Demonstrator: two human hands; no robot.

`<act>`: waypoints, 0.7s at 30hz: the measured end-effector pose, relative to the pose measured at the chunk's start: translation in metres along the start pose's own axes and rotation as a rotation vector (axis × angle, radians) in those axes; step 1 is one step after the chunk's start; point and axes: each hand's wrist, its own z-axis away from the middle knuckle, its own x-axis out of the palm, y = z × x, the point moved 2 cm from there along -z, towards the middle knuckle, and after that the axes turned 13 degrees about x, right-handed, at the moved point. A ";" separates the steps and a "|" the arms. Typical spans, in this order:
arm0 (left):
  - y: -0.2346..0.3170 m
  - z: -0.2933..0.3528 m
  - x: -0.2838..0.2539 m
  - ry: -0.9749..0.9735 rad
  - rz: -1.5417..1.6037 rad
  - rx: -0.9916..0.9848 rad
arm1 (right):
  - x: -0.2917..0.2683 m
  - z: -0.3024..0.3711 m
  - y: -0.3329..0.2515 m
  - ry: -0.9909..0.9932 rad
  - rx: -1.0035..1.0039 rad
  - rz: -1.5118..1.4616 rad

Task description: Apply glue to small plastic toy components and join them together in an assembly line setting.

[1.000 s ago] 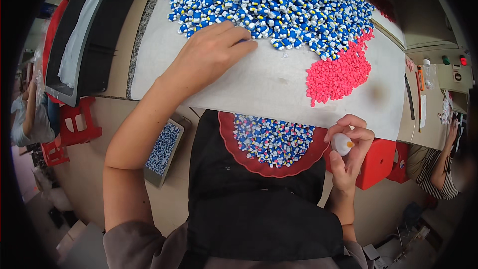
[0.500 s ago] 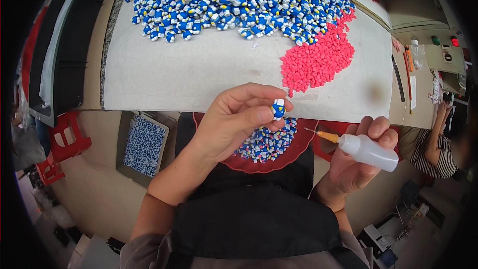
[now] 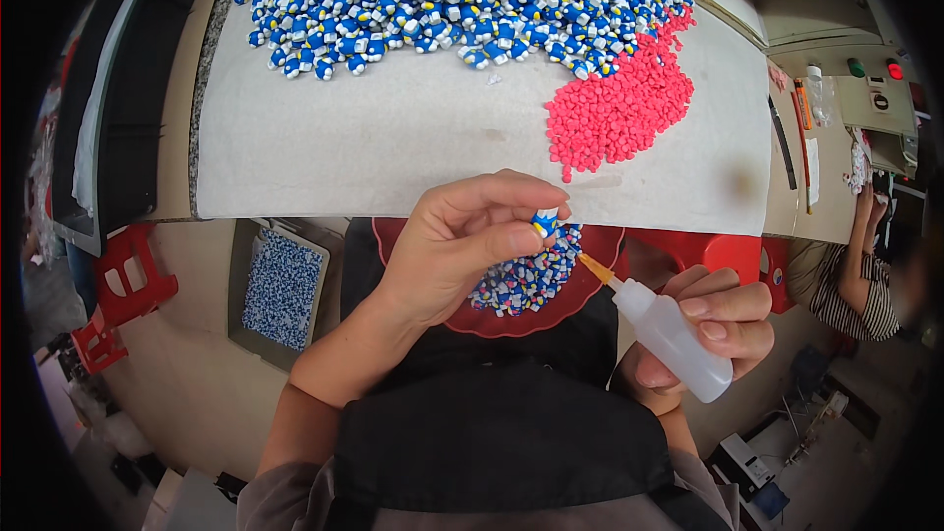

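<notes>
near the middle of the frame, a small blue and white figure (image 3: 545, 223) is pinched in the closed grip of the left hand (image 3: 462, 246), above a red tray (image 3: 511, 320) of more such pieces resting on the lap. at the lower right, a white squeeze bottle (image 3: 674, 339) is wrapped in the shut grip of the right hand (image 3: 703, 334), its orange nozzle (image 3: 596, 269) aimed up-left and stopping just short of the figure. across the top, a heap of blue figures (image 3: 462, 0) and a patch of pink pieces (image 3: 615, 113) are spread on the white-covered surface (image 3: 393, 147).
</notes>
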 end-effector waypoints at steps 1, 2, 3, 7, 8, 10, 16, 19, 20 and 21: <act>0.000 0.000 0.000 0.001 0.000 0.000 | 0.000 0.000 0.000 -0.031 0.029 -0.023; 0.001 0.000 0.000 -0.002 0.004 -0.004 | 0.000 0.000 -0.001 -0.032 0.029 -0.023; 0.001 0.000 0.000 -0.005 0.007 -0.009 | 0.001 0.001 -0.001 -0.038 0.040 -0.007; 0.001 0.000 0.001 -0.006 0.007 -0.015 | 0.007 0.001 0.003 0.037 -0.018 0.068; 0.001 0.000 0.001 -0.002 0.008 -0.023 | 0.007 0.001 0.003 0.037 -0.017 0.068; 0.002 0.000 0.001 0.003 0.008 -0.029 | 0.007 0.000 0.003 0.029 -0.003 0.068; 0.001 0.000 0.002 0.002 0.007 -0.051 | 0.006 0.000 0.002 -0.011 0.035 0.080; 0.001 0.000 0.005 0.000 0.017 -0.066 | 0.004 0.002 -0.002 -0.031 0.039 0.147; 0.001 0.001 0.004 0.025 0.020 -0.093 | 0.004 0.001 -0.003 -0.030 0.039 0.156; 0.000 0.003 0.004 0.054 0.021 -0.120 | 0.003 0.002 -0.002 -0.058 0.026 0.166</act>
